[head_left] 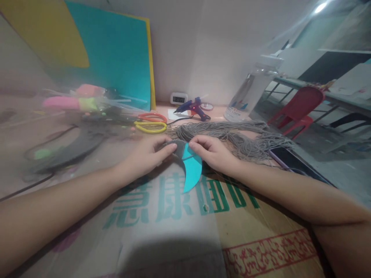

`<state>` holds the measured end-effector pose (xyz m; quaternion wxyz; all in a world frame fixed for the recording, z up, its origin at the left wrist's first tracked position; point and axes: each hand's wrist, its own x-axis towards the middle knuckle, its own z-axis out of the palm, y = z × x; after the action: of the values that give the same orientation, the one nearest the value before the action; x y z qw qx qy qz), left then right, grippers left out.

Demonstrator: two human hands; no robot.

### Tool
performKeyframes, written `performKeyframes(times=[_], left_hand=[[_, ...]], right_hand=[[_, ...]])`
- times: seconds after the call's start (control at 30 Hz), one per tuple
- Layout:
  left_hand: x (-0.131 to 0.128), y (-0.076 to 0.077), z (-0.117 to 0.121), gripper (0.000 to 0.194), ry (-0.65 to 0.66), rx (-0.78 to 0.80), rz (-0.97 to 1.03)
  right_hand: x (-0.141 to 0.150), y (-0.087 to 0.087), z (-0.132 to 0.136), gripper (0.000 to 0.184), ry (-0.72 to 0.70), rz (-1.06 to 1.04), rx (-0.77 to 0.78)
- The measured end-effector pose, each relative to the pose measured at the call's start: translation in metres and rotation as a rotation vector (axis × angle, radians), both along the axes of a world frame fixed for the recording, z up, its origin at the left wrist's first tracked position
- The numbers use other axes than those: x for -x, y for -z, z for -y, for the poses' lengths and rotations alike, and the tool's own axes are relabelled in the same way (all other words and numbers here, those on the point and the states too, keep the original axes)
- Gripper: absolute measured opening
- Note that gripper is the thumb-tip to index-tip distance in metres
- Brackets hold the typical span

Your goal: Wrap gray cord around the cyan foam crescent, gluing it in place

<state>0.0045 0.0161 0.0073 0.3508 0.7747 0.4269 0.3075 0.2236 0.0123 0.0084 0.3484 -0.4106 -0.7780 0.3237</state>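
A curved, horn-shaped teal cutout [193,170] hangs between my hands, its pointed tip toward me. Grey cord covers its upper left part in close rows, and a loose strand crosses the teal face. My left hand [159,151] pinches the cord-covered end between thumb and fingers. At the upper right edge of the cutout, my right hand [209,151] is closed with thumb against fingers, gripping the cutout's edge or the cord there. Just behind my hands lies a heap of grey cord [240,137].
Behind are orange-and-yellow-handled scissors [150,123], a blue glue gun [194,108] on a white card, a small digital clock [179,98] and a clear bottle [242,94]. A phone [298,164] lies right. Printed cardboard [185,235] covers the front; a blurred grey curved piece [69,148] lies left.
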Motion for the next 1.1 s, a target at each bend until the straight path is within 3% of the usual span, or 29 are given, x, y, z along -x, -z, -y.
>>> performKeyframes(times=[0.13,0.33,0.6,0.77,0.97,1.1], left_hand=[[0.001,0.002,-0.002,0.034,0.005,0.011,0.018],[-0.001,0.006,-0.006,0.027,-0.024,0.119,0.163],[0.001,0.013,-0.01,0.031,-0.029,0.209,0.281],[0.003,0.016,-0.01,0.041,-0.046,0.179,0.168],[0.001,0.016,-0.011,0.04,-0.034,0.149,0.162],[0.0,0.017,-0.012,0.041,-0.008,0.124,0.155]], right_hand=[[-0.003,-0.004,-0.002,0.028,0.029,0.063,-0.109],[-0.008,-0.018,-0.007,0.028,0.03,0.107,0.008],[-0.016,-0.041,-0.014,0.025,0.031,0.468,-0.281],[-0.032,-0.041,-0.032,0.02,0.08,0.662,-0.3],[-0.055,-0.035,-0.062,0.023,0.232,0.593,-0.303],[-0.062,-0.031,-0.09,0.035,0.341,0.556,-0.288]])
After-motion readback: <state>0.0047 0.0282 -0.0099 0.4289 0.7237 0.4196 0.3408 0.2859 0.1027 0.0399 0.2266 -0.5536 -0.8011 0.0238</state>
